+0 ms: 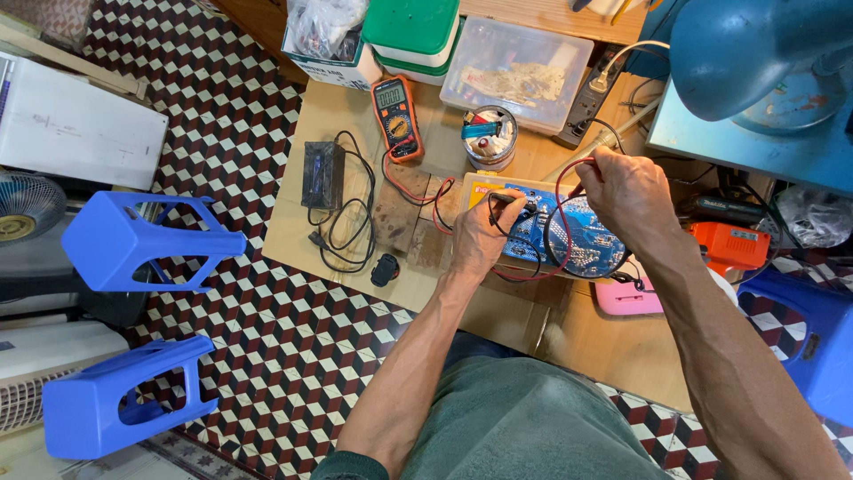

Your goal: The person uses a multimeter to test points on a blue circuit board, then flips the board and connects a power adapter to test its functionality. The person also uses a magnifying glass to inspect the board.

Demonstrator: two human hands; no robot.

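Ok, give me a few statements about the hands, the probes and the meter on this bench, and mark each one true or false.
1. The left hand holds a black probe on the blue circuit board. True.
2. The right hand holds a screwdriver. False: it pinches a red probe lead.
3. The orange multimeter lies on the table, away from both hands. True.
4. Both blue plastic stools stand upright. False: they lie tipped on the tiled floor.

The circuit board [577, 236] lies on the table [302, 222] between both hands; the multimeter [396, 116] lies behind it; two stools [142, 240] stand left.
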